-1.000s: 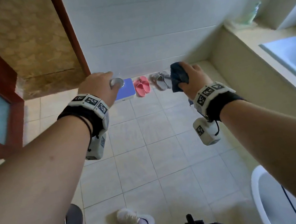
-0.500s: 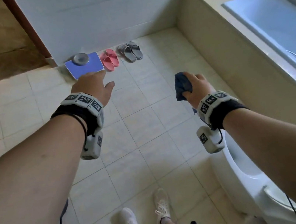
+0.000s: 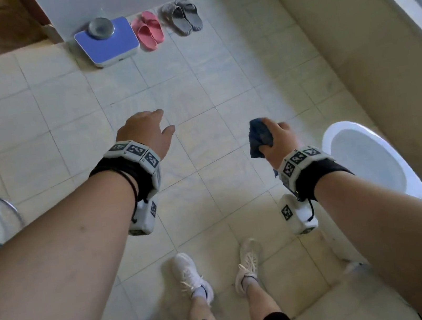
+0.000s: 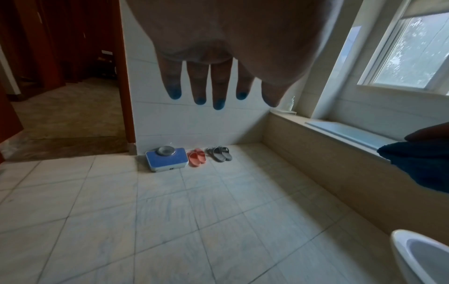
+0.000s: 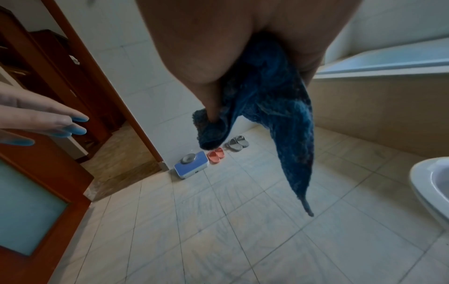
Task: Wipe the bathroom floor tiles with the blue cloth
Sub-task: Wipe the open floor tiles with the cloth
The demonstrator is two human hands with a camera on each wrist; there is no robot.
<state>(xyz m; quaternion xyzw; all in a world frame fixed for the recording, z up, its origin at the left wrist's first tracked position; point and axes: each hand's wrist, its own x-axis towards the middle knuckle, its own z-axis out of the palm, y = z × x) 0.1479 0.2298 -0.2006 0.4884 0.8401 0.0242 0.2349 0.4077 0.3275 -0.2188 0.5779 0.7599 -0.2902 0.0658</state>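
A home bathroom, as I see it through the head camera.

I'm looking down at pale floor tiles (image 3: 192,85); taking the blue bathroom scale (image 3: 108,44) by the white tiled wall as my landmark, pink slippers (image 3: 148,30) and grey slippers (image 3: 183,16) lie just right of it, a tiled bathtub surround (image 3: 353,54) runs further right, a white toilet bowl (image 3: 363,152) nearer me, a wooden doorway (image 4: 125,76) left.

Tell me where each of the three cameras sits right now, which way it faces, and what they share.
Head: on the head, facing down at the floor tiles; shows both forearms, left hand, right hand gripping the blue cloth, legs, white sneakers.
Left wrist: under the left palm, facing along straight fingers toward the far wall.
Right wrist: under the right palm, facing the doorway past the hanging cloth; left fingertips at its left edge.
Shared: all three show the blue bathroom scale, pink slippers and grey slippers.
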